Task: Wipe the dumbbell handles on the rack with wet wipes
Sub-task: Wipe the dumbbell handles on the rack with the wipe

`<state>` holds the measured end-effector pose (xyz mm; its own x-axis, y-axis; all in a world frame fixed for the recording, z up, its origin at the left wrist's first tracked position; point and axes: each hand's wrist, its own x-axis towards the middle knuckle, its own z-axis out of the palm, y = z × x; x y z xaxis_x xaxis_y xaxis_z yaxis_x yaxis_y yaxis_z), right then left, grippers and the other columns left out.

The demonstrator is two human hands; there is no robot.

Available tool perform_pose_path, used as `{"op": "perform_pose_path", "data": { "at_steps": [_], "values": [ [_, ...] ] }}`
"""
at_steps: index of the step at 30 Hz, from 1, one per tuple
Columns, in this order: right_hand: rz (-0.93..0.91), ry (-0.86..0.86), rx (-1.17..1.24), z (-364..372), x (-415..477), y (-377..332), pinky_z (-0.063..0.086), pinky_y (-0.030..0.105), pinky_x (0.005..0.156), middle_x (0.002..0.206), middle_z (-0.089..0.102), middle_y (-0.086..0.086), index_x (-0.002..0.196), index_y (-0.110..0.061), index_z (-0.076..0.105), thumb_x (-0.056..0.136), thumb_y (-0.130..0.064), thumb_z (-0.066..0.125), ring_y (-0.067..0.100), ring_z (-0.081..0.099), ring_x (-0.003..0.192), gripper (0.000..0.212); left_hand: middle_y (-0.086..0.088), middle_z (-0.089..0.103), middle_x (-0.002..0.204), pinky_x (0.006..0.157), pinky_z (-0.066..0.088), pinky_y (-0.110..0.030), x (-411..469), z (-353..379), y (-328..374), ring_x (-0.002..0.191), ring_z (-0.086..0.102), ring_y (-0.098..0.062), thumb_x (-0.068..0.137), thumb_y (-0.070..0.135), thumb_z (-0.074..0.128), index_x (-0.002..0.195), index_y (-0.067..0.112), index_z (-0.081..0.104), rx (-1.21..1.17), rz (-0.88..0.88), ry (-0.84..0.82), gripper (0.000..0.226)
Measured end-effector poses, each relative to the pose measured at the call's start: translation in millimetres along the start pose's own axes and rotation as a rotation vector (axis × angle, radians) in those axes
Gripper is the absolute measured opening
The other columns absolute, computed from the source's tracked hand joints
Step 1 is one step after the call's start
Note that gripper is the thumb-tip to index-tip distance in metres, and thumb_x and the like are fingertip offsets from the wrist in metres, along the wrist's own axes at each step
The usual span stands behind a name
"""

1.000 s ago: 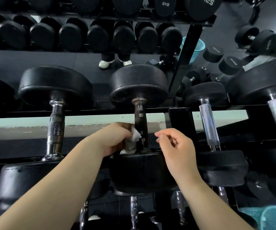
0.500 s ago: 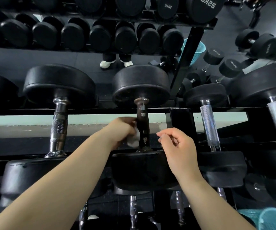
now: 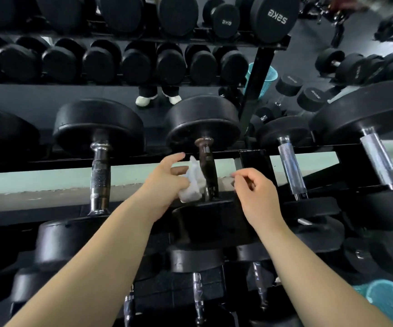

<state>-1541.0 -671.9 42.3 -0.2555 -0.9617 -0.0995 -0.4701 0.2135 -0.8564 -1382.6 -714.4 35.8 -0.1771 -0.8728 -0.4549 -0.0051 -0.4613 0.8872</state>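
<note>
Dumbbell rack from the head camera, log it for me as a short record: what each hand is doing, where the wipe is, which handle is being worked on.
left hand: fingers loosely spread, white wet wipe in it
wet wipe: against the left side of the dark handle
dark handle: middle dumbbell, looks darker than the chrome handle to its left
right hand: loosely curled just right of the dark handle, holding nothing visible
rack: black, rows of black dumbbells
extra: teal basket at lower right
</note>
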Motion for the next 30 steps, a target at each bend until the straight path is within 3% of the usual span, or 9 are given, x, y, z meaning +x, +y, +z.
{"op": "perform_pose_path", "data": {
  "at_steps": [3, 6, 9, 12, 15, 19, 25, 27, 30],
  "values": [
    [-0.035, 0.068, -0.017, 0.7, -0.8, 0.0, 0.038, 0.0, 0.06, 0.089, 0.056, -0.008, 0.107, -0.016, 0.058, 0.091, -0.018, 0.048, -0.002, 0.049, 0.071, 0.019, 0.003, 0.057, 0.09, 0.068, 0.044, -0.027, -16.6, 3.4, 11.2, 0.079, 0.057, -0.013, 0.08, -0.015, 0.044, 0.119, 0.021, 0.045, -0.01, 0.1, -0.039, 0.052],
    [-0.042, 0.033, 0.2, -5.9, -8.3, -7.0, 0.037, -0.003, 0.075, 0.111, 0.052, -0.008, 0.111, -0.025, 0.05, 0.091, -0.021, 0.05, -0.008, 0.048, 0.088, 0.02, 0.003, 0.06, 0.085, 0.064, 0.044, -0.026, -37.7, 14.6, 24.4, 0.073, 0.057, -0.013, 0.081, -0.008, 0.054, 0.099, 0.028, 0.049, -0.002, 0.169, -0.05, 0.04],
    [-0.06, -0.238, 0.452, -23.6, -19.8, -12.8, 0.042, 0.018, 0.096, 0.117, 0.054, -0.013, 0.108, -0.038, 0.046, 0.082, -0.032, 0.056, -0.001, 0.052, 0.107, 0.029, -0.001, 0.066, 0.089, 0.065, 0.046, -0.029, -59.2, 29.9, 33.1, 0.077, 0.061, -0.016, 0.079, 0.0, 0.063, 0.094, 0.03, 0.052, -0.012, 0.237, -0.053, 0.035],
    [-0.084, -0.489, 0.549, -48.9, -26.6, -16.1, 0.051, 0.017, 0.078, 0.096, 0.064, -0.009, 0.102, -0.028, 0.056, 0.074, -0.022, 0.06, 0.004, 0.062, 0.09, 0.028, 0.0, 0.069, 0.089, 0.068, 0.047, -0.027, -73.5, 54.4, 35.6, 0.077, 0.062, -0.015, 0.076, 0.004, 0.066, 0.09, 0.028, 0.055, 0.067, 0.32, -0.005, 0.031],
    [-0.088, -0.498, 0.48, -78.9, -25.7, -7.0, 0.045, 0.014, 0.055, 0.084, 0.061, -0.001, 0.092, -0.016, 0.057, 0.083, -0.005, 0.06, 0.007, 0.056, 0.071, 0.015, 0.007, 0.067, 0.085, 0.065, 0.044, -0.022, -76.8, 91.0, 33.6, 0.074, 0.059, -0.01, 0.077, 0.007, 0.067, 0.087, 0.029, 0.055, 0.162, 0.389, 0.085, 0.027],
    [-0.054, -0.485, 0.379, -128.4, -15.1, 25.9, 0.045, 0.014, 0.054, 0.071, 0.059, -0.003, 0.081, -0.016, 0.059, 0.083, -0.007, 0.059, 0.008, 0.054, 0.063, 0.009, 0.014, 0.059, 0.076, 0.066, 0.041, -0.011, -68.2, 146.9, 18.7, 0.069, 0.054, 0.003, 0.079, 0.012, 0.065, 0.079, 0.029, 0.056, 0.274, 0.456, 0.177, 0.02],
    [0.086, -0.245, 0.307, -190.1, 21.2, 78.6, 0.045, 0.02, 0.057, 0.07, 0.054, -0.002, 0.075, -0.017, 0.055, 0.084, -0.003, 0.05, 0.009, 0.052, 0.06, 0.017, 0.018, 0.056, 0.079, 0.067, 0.038, -0.001, -45.1, 204.4, -15.3, 0.077, 0.052, 0.001, 0.084, 0.018, 0.062, 0.077, 0.034, 0.051, 0.504, 0.434, 0.237, 0.02],
    [0.105, -0.14, 0.282, -199.7, 36.2, 90.4, 0.042, 0.022, 0.057, 0.072, 0.051, 0.001, 0.076, -0.013, 0.052, 0.084, -0.001, 0.048, 0.014, 0.049, 0.066, 0.014, 0.025, 0.049, 0.086, 0.074, 0.038, -0.003, -36.1, 214.5, -25.4, 0.083, 0.047, 0.005, 0.082, 0.021, 0.064, 0.085, 0.032, 0.052, 0.625, 0.457, 0.221, 0.017],
    [0.062, -0.037, 0.195, -199.4, 57.2, 100.3, 0.039, 0.02, 0.056, 0.07, 0.048, -0.002, 0.075, -0.019, 0.048, 0.084, -0.001, 0.045, 0.015, 0.047, 0.066, 0.021, 0.023, 0.042, 0.096, 0.072, 0.032, 0.001, -19.9, 220.4, -34.2, 0.092, 0.042, 0.003, 0.081, 0.025, 0.066, 0.107, 0.024, 0.056, 0.75, 0.445, 0.204, 0.028]
  ]
}}
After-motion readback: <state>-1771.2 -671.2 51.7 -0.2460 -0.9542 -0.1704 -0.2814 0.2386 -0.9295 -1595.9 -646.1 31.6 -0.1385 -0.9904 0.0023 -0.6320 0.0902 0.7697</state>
